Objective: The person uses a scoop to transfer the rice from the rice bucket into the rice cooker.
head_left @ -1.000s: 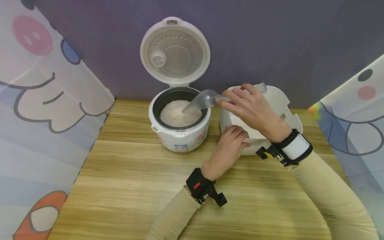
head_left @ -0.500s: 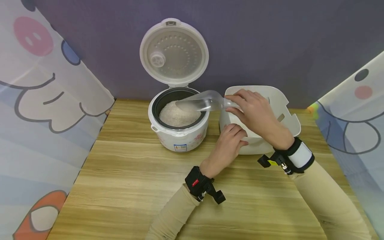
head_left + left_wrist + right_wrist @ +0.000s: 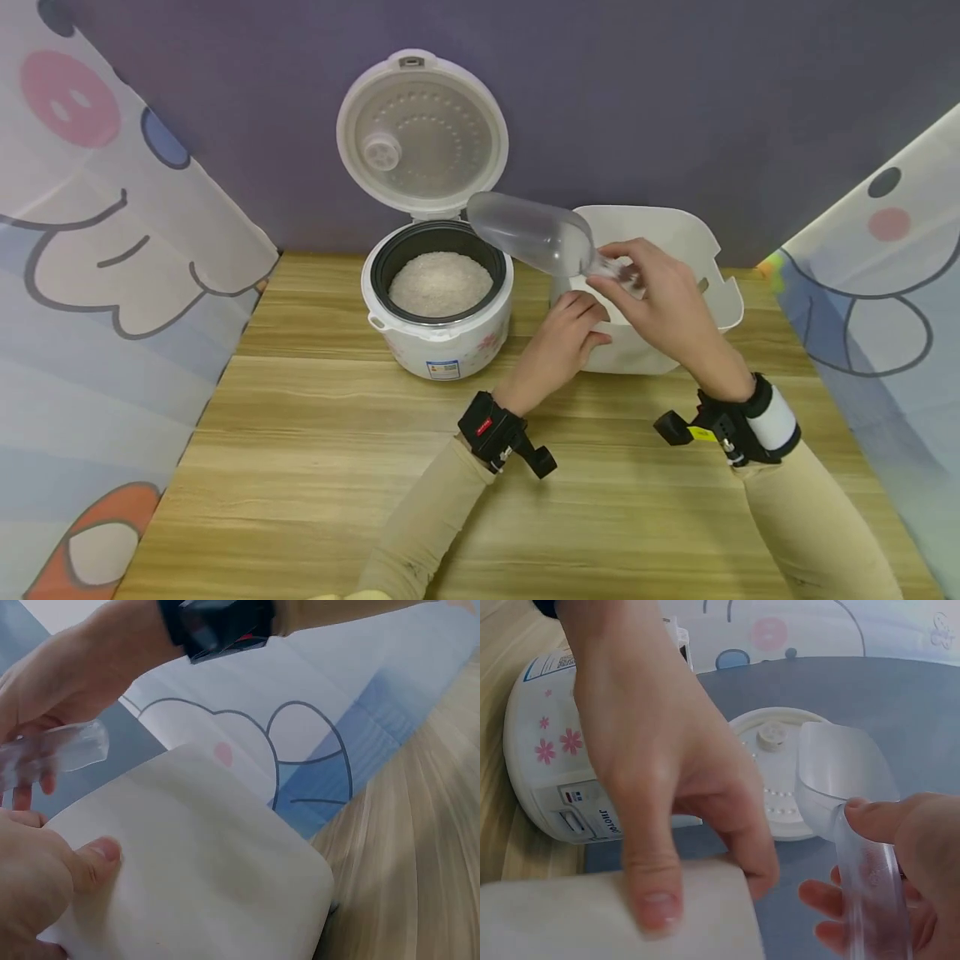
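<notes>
My right hand (image 3: 660,304) grips the handle of a clear plastic scoop (image 3: 528,233), held up between the rice cooker and the white container, its bowl pointing left. The scoop's bowl looks see-through in the right wrist view. My left hand (image 3: 558,342) holds the near left corner of the white container (image 3: 637,354), thumb on the outer wall and fingers over the rim. To the left stands a rice cooker (image 3: 442,350) with a flower pattern, its lid (image 3: 423,137) raised. White rice (image 3: 441,285) lies in its dark inner pot (image 3: 386,275). The container's inside is partly hidden by my hands.
Both the cooker and the container stand on a wood-grain table (image 3: 322,467). Close behind them rises a dark grey-purple wall (image 3: 637,100). Cartoon-printed sheets hang at the left (image 3: 75,375) and right (image 3: 892,275) sides.
The scoop has lifted out of the cooker's pot and swung up and right, its bowl now tilted upward. My left hand has stayed on the container's rim.
</notes>
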`<state>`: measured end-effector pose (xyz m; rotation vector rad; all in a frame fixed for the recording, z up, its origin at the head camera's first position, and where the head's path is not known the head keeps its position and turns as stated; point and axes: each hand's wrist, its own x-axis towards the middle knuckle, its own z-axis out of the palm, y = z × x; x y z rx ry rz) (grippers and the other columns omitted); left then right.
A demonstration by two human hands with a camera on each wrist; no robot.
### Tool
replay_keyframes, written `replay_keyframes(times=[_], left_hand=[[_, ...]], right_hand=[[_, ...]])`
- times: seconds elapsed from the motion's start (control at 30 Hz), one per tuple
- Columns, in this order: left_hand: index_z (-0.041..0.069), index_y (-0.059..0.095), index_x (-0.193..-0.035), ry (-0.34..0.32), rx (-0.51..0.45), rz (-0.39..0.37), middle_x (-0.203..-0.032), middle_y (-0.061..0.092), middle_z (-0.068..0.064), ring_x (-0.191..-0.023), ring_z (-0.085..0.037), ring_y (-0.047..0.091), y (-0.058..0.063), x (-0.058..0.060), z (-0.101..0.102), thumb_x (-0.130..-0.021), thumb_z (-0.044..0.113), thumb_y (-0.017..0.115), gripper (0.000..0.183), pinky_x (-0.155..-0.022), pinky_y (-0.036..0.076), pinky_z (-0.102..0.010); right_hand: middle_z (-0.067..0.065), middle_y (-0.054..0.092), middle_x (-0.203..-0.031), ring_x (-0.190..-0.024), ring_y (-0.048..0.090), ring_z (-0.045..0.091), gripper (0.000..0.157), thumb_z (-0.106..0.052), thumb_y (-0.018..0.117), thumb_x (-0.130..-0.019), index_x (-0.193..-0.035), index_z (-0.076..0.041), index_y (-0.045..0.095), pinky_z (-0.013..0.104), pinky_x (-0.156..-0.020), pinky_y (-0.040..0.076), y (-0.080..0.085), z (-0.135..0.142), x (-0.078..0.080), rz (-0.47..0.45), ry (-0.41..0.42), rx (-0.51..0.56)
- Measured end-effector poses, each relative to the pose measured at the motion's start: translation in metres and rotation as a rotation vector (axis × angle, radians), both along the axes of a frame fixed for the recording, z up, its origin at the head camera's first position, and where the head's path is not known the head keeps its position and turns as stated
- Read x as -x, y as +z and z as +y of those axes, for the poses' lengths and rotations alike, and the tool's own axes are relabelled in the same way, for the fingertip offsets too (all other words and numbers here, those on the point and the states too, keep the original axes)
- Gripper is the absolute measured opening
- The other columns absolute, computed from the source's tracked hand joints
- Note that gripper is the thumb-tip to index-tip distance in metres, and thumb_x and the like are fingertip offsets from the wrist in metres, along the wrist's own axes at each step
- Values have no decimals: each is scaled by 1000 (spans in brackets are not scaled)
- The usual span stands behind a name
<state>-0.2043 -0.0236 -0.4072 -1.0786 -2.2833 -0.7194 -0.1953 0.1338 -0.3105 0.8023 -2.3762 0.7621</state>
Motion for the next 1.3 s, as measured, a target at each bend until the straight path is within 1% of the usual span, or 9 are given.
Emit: replay_keyframes(times=[0.13, 0.33, 0.5, 0.63, 0.8, 0.87, 1.03, 1.17, 1.3], left_hand=[[5, 67, -107, -10, -10, 5, -109, 65, -5, -116, -24, 56, -1, 8, 5, -94, 21, 74, 22, -111, 39, -30], [5, 67, -107, -16, -19, 19, -109, 65, -6, -116, -25, 57, -3, 20, 9, -94, 20, 74, 21, -111, 40, -30], [4, 68, -111, -8, -35, -18, -115, 66, -8, -118, -26, 56, -3, 27, 10, -94, 21, 74, 25, -110, 41, -29], [5, 64, -126, 8, -30, -50, -136, 58, -10, -131, -26, 52, -4, 28, 10, -95, 25, 74, 38, -117, 36, -29], [9, 55, -143, 10, -108, -120, -164, 30, -12, -155, -24, 28, -10, 19, 5, -96, 33, 73, 56, -126, 23, -34], [9, 52, -146, 0, -150, -121, -167, 26, -12, -157, -25, 23, -15, 11, 0, -96, 31, 73, 58, -127, 20, -38], [8, 55, -142, -1, -118, -102, -163, 36, -14, -152, -28, 35, -26, -10, -22, -97, 30, 73, 54, -126, 24, -40], [9, 64, -133, -2, -21, -251, -154, 48, -12, -141, -27, 50, -32, -29, -46, -98, 33, 71, 43, -120, 38, -39], [8, 68, -126, -23, 40, -428, -147, 56, -15, -135, -29, 55, -42, -45, -68, -99, 32, 70, 36, -116, 42, -44]], right_hand=[[18, 73, -108, -74, 64, 22, 36, -3, 80, -88, -120, 3, 67, 22, -66, 46, -8, 6, -2, -32, -32, 80], [18, 73, -104, -79, 57, -2, 37, 2, 79, -87, -121, 5, 65, 10, -70, 44, -16, 12, -4, -63, -41, 175], [19, 75, -107, -86, 61, 6, 37, 1, 78, -89, -124, 5, 64, 11, -71, 43, -18, 14, -4, -91, -51, 193], [19, 75, -107, -85, 61, 8, 37, 1, 76, -91, -125, 4, 63, 12, -71, 43, -21, 16, -6, -116, -61, 208], [19, 75, -97, -78, 55, -3, 37, 1, 74, -92, -125, 7, 58, 13, -69, 42, -28, 24, -11, -130, -47, 237], [19, 74, -94, -76, 55, -4, 37, -1, 74, -93, -124, 8, 56, 12, -69, 42, -32, 28, -13, -137, -35, 240], [19, 75, -98, -83, 59, -7, 35, -3, 72, -94, -123, 6, 55, 8, -73, 44, -48, 37, -22, -188, -29, 215], [20, 75, -104, -96, 59, -8, 32, -3, 72, -94, -122, 4, 58, 6, -80, 44, -69, 43, -32, -251, -29, 203], [15, 74, -102, -94, 59, -5, 26, -2, 70, -96, -120, 3, 62, 8, -78, 45, -93, 48, -40, -285, 11, 187]])
